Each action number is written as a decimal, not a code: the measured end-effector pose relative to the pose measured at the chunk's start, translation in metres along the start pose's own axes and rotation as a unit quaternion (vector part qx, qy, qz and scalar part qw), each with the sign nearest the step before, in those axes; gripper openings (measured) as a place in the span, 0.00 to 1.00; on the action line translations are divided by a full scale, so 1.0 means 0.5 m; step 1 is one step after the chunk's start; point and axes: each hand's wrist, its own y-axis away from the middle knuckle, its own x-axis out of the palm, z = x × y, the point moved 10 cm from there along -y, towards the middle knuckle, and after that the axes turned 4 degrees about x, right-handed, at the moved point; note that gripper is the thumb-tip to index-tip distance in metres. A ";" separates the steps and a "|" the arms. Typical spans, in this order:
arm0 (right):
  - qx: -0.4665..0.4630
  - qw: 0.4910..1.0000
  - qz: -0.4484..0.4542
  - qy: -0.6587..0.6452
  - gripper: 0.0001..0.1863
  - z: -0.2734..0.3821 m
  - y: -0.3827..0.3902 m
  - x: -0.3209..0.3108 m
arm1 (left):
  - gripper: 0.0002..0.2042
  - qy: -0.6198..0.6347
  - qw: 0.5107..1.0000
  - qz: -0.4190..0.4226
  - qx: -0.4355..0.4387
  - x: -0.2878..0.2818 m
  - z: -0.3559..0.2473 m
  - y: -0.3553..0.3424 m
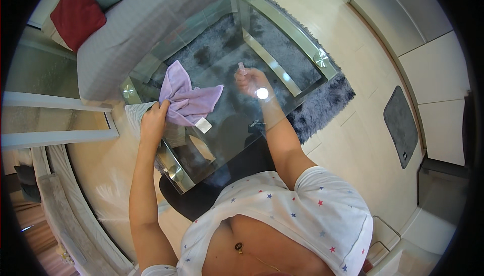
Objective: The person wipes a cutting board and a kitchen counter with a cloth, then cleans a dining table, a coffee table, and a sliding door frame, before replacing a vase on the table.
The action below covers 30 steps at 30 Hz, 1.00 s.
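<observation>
Toward 12 o'clock stands the glass table [237, 112]. At 11, over it, the lilac cloth [186, 94] is crumpled; the left hand [155, 119], at 10, grasps its edge; loosened fingers could let it slip. At 12, the right hand [252, 83], apparently below the glass, clutches a small pale object [241, 67]; a weak grip could drop it.

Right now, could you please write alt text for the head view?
A left hand grips a lilac cloth at a glass table; the right hand holds a small pale object. A shaggy gray rug lies beneath.
</observation>
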 end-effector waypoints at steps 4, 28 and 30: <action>0.056 0.998 -0.027 -0.024 0.08 -0.002 0.001 -0.014 | 0.16 -0.003 1.000 0.003 0.000 -0.003 -0.002 -0.005; -0.127 0.984 -0.097 -0.073 0.14 -0.008 0.008 -0.016 | 0.17 -0.009 1.000 -0.005 -0.015 0.000 0.006 -0.010; -0.113 0.989 -0.051 -0.085 0.15 -0.011 0.008 0.002 | 0.17 -0.006 1.000 0.001 -0.016 0.005 0.006 -0.005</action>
